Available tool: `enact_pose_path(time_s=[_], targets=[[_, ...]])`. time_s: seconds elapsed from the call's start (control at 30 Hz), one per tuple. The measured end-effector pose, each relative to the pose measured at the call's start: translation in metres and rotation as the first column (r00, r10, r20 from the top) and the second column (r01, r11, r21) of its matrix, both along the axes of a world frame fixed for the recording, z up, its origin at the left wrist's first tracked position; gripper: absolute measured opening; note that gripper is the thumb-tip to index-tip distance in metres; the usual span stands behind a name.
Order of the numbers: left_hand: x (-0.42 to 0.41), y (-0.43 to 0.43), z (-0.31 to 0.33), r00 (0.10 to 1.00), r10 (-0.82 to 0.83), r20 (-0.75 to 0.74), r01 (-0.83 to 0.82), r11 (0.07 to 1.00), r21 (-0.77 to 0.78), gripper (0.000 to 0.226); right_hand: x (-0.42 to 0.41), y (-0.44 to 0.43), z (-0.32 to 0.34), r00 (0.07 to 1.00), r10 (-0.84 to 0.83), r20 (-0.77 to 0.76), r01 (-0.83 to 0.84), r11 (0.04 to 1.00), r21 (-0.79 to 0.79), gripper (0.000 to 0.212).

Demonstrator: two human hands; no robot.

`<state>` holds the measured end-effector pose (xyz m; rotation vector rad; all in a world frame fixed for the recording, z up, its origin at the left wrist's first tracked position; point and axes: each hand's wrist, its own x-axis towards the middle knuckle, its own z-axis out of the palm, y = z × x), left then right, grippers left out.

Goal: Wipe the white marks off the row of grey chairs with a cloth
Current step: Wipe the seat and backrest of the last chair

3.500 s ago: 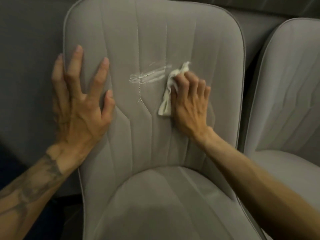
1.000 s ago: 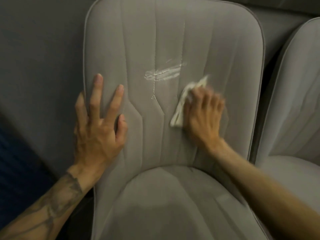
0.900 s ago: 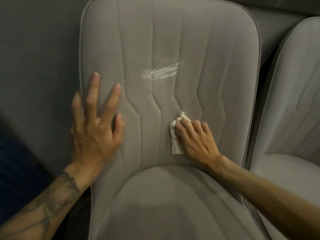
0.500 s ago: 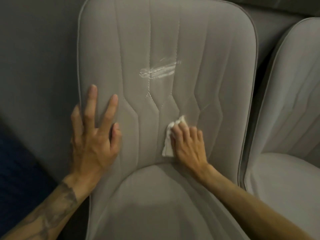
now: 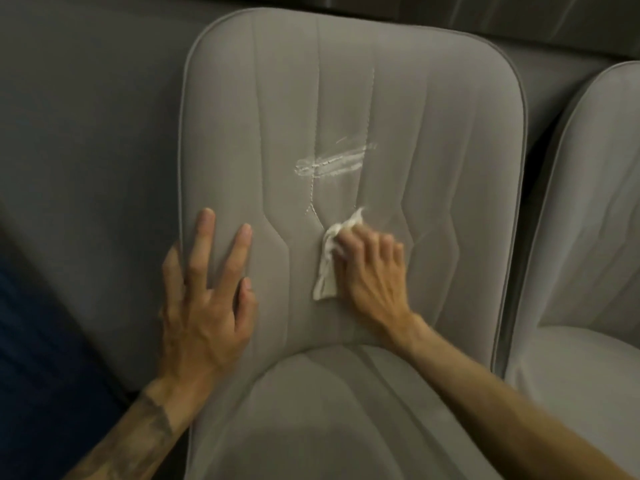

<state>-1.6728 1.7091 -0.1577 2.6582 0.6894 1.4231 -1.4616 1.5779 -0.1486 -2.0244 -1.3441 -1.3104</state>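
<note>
Two hands work on one grey upholstered chair (image 5: 433, 98) with stitched panels. The left hand (image 5: 204, 306) lies flat, fingers straight and spread, against the left edge of the backrest. Its judged purpose is to brace the chair against wiping pressure. The right hand (image 5: 374, 271) presses a crumpled white cloth (image 5: 327, 268) to the lower centre of the backrest, fingers curled over it, probably so the wad does not slip. The white chalky marks (image 5: 332, 162) sit above the cloth near the middle of the backrest, apart from it and not yet wiped. A second grey chair (image 5: 588, 237) stands just beside the right edge.
</note>
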Motion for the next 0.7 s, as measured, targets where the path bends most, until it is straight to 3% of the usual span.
enact_pose_path(time_s=[0.07,0.13,0.2,0.27,0.33,0.4,0.47,0.53,0.6,0.63,0.7], targets=[[0.0,0.001,0.001,1.0,-0.005,0.008,0.005,1.0,0.008,0.061,0.032,0.007,0.058,0.998,-0.069,-0.006,0.069,0.978,0.197,0.029],[0.001,0.003,0.0,1.0,0.004,0.01,-0.004,1.0,0.006,0.061,0.058,0.02,0.124,0.985,-0.148,-0.091,0.173,0.876,0.45,0.026],[0.002,0.001,0.0,1.0,0.002,0.0,-0.002,1.0,-0.019,0.063,0.055,0.038,0.143,0.975,-0.154,-0.163,0.219,0.806,0.549,0.029],[0.002,0.001,0.0,1.0,0.001,-0.017,-0.002,0.999,-0.033,0.064,0.031,0.049,0.115,0.987,-0.075,-0.142,0.129,0.897,0.422,0.031],[0.002,0.002,0.001,1.0,0.003,-0.016,-0.003,0.999,-0.038,0.064,0.006,0.041,0.077,1.0,0.016,-0.001,-0.016,0.988,0.155,0.034],[0.001,0.001,0.001,1.0,-0.002,-0.02,0.002,0.999,-0.039,0.065,0.01,0.026,0.074,0.988,0.059,0.145,-0.051,0.997,-0.06,0.037],[0.0,0.0,0.001,0.999,-0.012,-0.032,0.01,0.999,-0.04,0.065,0.031,0.024,0.109,0.983,0.034,0.18,-0.03,0.999,-0.026,0.034],[0.001,0.0,0.0,0.999,-0.013,-0.03,0.012,0.999,-0.041,0.065,0.05,0.033,0.15,0.994,-0.071,0.085,0.048,0.966,0.254,0.024],[0.001,0.001,-0.001,1.0,-0.003,-0.014,0.003,0.999,-0.037,0.064,0.044,0.049,0.161,0.992,-0.112,-0.053,0.124,0.866,0.485,0.023],[0.001,0.001,-0.002,1.0,0.0,-0.011,0.0,1.0,-0.029,0.063,0.034,0.057,0.149,0.99,-0.09,-0.106,0.131,0.859,0.496,0.027],[0.001,0.002,-0.002,1.0,0.005,-0.007,-0.005,1.0,-0.013,0.063,0.005,0.063,0.103,0.995,-0.002,-0.099,0.034,0.946,0.321,0.031]])
